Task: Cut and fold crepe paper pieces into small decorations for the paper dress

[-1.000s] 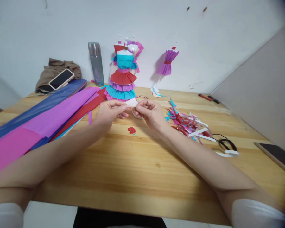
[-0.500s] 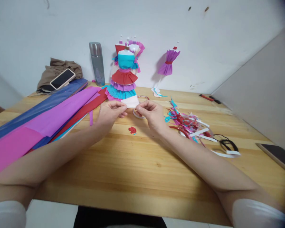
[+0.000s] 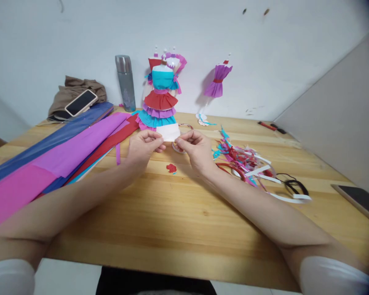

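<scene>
Between my hands a small piece of white paper (image 3: pixel 168 132) is held upright above the table. My left hand (image 3: pixel 144 148) pinches its lower left corner, and my right hand (image 3: pixel 195 149) pinches the lower right one. Just behind the paper stands a small dress form (image 3: pixel 160 100) in a tiered blue, red and purple paper dress; the paper covers part of its hem. Partly hidden by my right hand is a roll of tape (image 3: pixel 178 148). A red paper flower shape (image 3: pixel 171 168) lies on the table below my hands.
Folded coloured paper sheets (image 3: pixel 61 155) cover the left side. A grey flask (image 3: pixel 126 84) and a phone (image 3: pixel 81 102) on brown cloth stand behind. Another dress form (image 3: pixel 219 81) is at the back right. Paper scraps (image 3: pixel 241 157), red-handled scissors (image 3: pixel 232 167) and a dark tablet-like device (image 3: pixel 359 200) lie right.
The white paper has tilted slightly, its lower edge a little lower and its face squarer to me. Both hands keep their pinch in nearly the same place.
</scene>
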A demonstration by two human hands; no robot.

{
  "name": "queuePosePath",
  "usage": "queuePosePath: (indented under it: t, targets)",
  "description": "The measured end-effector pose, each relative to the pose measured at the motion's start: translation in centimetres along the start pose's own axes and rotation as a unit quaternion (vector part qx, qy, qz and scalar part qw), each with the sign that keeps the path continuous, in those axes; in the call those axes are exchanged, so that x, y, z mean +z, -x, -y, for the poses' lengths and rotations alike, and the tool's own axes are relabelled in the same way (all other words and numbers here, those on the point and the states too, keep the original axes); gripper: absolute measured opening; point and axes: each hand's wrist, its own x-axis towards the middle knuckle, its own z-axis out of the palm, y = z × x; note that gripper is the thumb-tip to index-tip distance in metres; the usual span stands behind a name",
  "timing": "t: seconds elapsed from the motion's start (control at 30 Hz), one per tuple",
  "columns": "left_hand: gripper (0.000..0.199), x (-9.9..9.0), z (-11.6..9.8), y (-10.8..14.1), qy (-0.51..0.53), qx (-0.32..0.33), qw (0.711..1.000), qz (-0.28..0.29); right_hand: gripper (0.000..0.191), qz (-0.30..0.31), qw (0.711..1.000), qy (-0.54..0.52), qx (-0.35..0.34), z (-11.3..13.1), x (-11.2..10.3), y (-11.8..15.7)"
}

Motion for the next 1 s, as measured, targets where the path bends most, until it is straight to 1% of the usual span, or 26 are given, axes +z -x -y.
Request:
queuePosePath:
  t: [0.2, 0.37, 0.53, 0.63, 0.8, 1.0]
  targets:
    - [0.02, -0.3, 0.3, -0.3, -0.031, 0.034, 0.999, 0.008, 0.023, 0.0, 1.0, -0.021, 0.005, -0.4, -0.1, -0.2]
    - [0.026, -0.7, 0.6, -0.6, -0.053, 0.064, 0.996, 0.019, 0.019, 0.004, 1.0, -0.005, -0.008, -0.8, -0.4, -0.4]
    - [0.024, -1.0, 0.8, -0.8, -0.084, 0.082, 0.993, 0.015, 0.021, 0.017, 0.999, 0.016, -0.023, -1.1, -0.6, -0.4]
    - [0.02, -1.0, 0.9, -0.8, -0.093, 0.096, 0.991, 0.018, 0.017, 0.017, 0.998, 0.035, -0.044, -1.3, -0.7, -0.4]
    - [0.017, -1.1, 1.3, -0.8, -0.106, 0.118, 0.987, 0.018, 0.009, 0.007, 0.991, 0.094, -0.093, -1.4, -1.0, -0.7]
    - [0.019, -1.0, 1.5, -0.7, -0.116, 0.116, 0.986, 0.02, 0.005, 0.014, 0.989, 0.112, -0.095, -1.7, -1.1, -0.8]
